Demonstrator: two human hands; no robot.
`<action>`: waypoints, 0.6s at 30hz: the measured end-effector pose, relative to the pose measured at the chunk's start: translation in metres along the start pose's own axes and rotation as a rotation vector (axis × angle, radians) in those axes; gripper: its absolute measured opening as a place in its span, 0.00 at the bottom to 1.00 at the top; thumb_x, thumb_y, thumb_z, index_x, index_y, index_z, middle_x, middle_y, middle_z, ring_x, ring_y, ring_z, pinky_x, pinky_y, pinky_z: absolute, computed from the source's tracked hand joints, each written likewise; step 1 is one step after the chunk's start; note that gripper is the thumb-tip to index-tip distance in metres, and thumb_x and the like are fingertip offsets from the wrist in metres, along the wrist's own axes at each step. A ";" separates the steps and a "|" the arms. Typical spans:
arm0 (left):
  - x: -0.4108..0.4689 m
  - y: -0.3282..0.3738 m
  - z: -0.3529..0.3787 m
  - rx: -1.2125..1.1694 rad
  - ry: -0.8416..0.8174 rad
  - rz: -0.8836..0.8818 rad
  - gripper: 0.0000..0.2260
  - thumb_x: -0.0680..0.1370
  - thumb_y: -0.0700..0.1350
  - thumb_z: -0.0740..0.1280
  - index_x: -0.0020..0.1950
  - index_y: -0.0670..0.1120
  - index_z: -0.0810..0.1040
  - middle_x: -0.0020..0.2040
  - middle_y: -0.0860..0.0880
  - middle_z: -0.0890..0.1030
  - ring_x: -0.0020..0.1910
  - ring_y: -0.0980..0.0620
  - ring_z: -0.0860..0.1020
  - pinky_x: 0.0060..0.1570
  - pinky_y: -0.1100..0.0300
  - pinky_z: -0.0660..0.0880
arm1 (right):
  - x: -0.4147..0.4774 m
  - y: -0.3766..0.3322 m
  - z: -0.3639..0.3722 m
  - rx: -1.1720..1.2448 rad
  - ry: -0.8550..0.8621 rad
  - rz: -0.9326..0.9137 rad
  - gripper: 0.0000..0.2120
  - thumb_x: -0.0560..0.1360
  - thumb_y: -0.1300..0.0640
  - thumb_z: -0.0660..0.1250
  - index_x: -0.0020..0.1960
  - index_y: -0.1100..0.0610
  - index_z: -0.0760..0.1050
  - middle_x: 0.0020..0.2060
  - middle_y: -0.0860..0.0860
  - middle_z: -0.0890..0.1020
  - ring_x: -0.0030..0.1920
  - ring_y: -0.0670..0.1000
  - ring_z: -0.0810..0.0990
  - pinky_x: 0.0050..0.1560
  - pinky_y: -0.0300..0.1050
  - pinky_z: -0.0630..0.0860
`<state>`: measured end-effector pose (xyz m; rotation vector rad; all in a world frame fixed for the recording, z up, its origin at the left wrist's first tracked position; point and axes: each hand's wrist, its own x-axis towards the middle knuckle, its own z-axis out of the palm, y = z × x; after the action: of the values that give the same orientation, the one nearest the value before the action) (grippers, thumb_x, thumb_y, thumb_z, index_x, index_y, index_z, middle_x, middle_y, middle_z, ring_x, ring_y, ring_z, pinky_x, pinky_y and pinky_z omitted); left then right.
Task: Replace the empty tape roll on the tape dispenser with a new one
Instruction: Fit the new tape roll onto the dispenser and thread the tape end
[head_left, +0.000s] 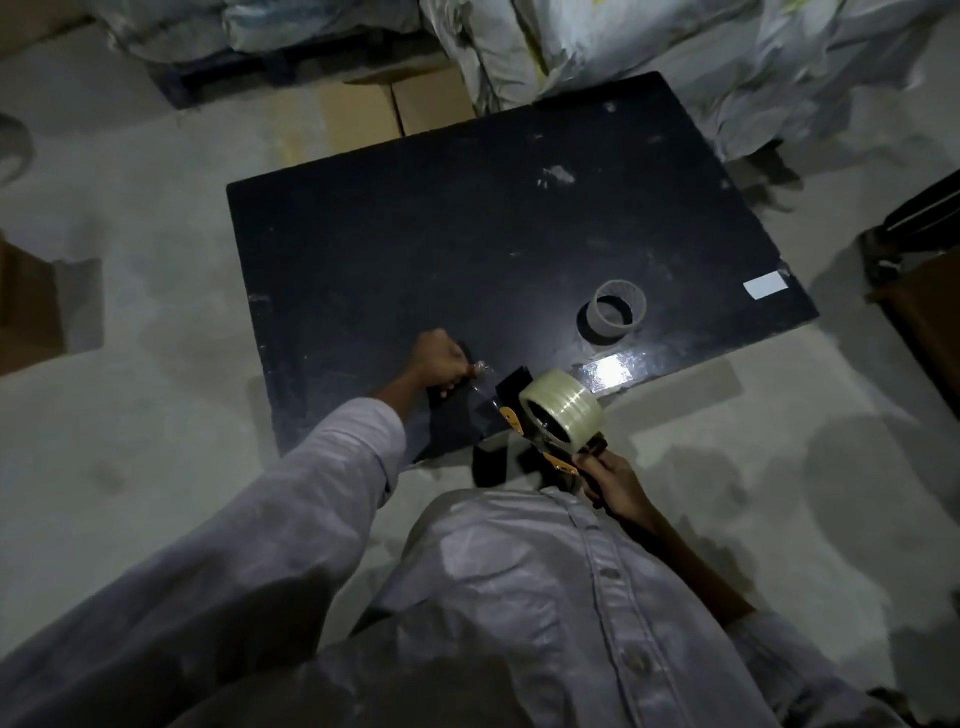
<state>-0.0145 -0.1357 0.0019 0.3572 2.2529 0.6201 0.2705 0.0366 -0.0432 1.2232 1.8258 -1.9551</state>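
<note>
- I see a grey concrete floor (156, 291) filling most of the view, with white sacks (649, 57) heaped along the far side and cardboard boxes (384, 111) beside them.
- A black desk (467, 249) lies low over the floor, its top scuffed and glossy (one bright glare patch sits near its front edge).
- My left sleeve (291, 519), pale and loose, reaches forward across the desk's near corner.
- The tape dispenser (524, 431), black with orange side plates, hangs in the air just off the desk's front edge, with the new clear tape roll (563, 415) already seated on its hub.
- The right hand (618, 486) has its grip wrapped tight around the dispenser's handle, close to my shirt.
- The left hand (441, 364) is fisted over the desk, its grip pinching the free end of a tape strip (480, 397) that stretches taut from the roll to the fingers.
- The empty tape roll (613, 318), a bare grey core, stands on the desk to the right, well apart from both hands.
- A small white label (764, 287) sits at the desk's far right corner.
</note>
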 end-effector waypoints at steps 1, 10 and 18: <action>-0.001 0.002 0.003 0.040 0.022 -0.004 0.15 0.81 0.45 0.78 0.54 0.32 0.89 0.52 0.30 0.88 0.49 0.35 0.89 0.59 0.41 0.87 | -0.002 0.001 0.001 -0.006 0.003 0.011 0.17 0.88 0.63 0.66 0.40 0.58 0.74 0.28 0.53 0.72 0.28 0.51 0.67 0.34 0.45 0.62; -0.016 0.000 0.012 0.244 0.176 -0.191 0.36 0.77 0.67 0.77 0.71 0.39 0.81 0.72 0.35 0.81 0.74 0.34 0.80 0.72 0.42 0.80 | -0.023 0.007 -0.012 -0.323 -0.047 -0.100 0.11 0.87 0.46 0.70 0.52 0.51 0.86 0.40 0.44 0.87 0.38 0.39 0.83 0.41 0.31 0.77; -0.027 0.004 0.030 0.190 0.225 -0.266 0.33 0.80 0.67 0.72 0.71 0.40 0.82 0.72 0.35 0.81 0.74 0.33 0.80 0.72 0.43 0.80 | -0.060 0.059 -0.040 -0.576 0.107 -0.014 0.20 0.89 0.45 0.65 0.70 0.58 0.84 0.60 0.59 0.89 0.62 0.60 0.87 0.66 0.57 0.82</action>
<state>0.0260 -0.1347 0.0028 0.0774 2.5272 0.3201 0.3644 0.0371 -0.0421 1.1279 2.2290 -1.2363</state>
